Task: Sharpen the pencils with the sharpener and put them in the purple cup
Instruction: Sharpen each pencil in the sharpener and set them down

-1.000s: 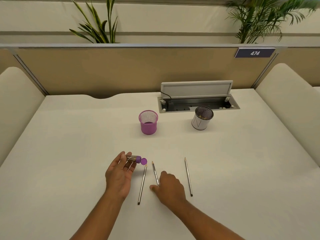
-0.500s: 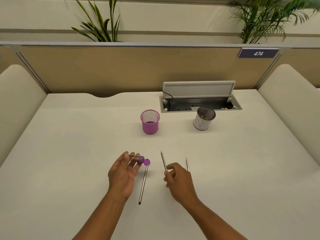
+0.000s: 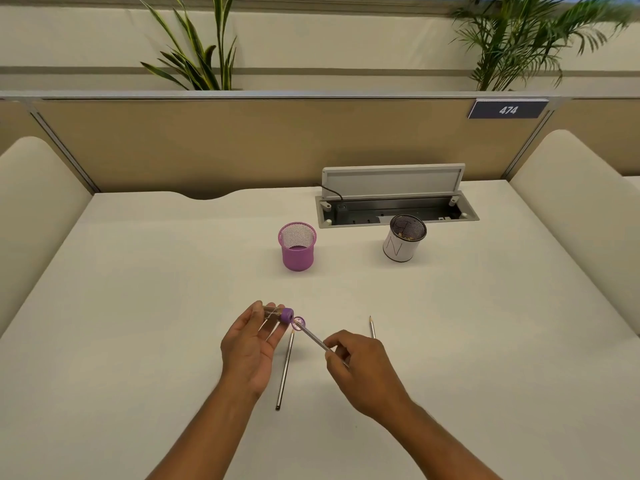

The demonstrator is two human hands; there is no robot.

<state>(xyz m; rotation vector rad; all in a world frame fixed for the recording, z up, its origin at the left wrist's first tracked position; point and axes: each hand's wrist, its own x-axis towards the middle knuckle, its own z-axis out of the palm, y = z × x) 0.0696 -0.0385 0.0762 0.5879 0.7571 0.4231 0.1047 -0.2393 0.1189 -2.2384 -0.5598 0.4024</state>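
- Head view: the left hand holds the sharpener up off the surface, with its fingers curled round the clear part.
- The right hand pinches the held pencil near its back end and points the tip at the purple end of the sharpener.
- The tip is right at the sharpener, but I cannot tell if it is in the hole yet.
- The little lid hangs open just beside the hole. I think the tip could bump it and miss.
- The held pencil comes in at a slant, so a hard push could snap the tip.
- The sharpener sits out at the fingertips, so a hard twist might make it slip.
- The second pencil lies on the surface under and between the hands.
- The third pencil lies just behind the right hand, partly hidden.
- The purple cup stands further back. It looks to have no pencils in it, and nothing blocks the way there.
- The white cup stands well to the right of it, in front of the open cable box. A pencil could go in that cup by mistake.
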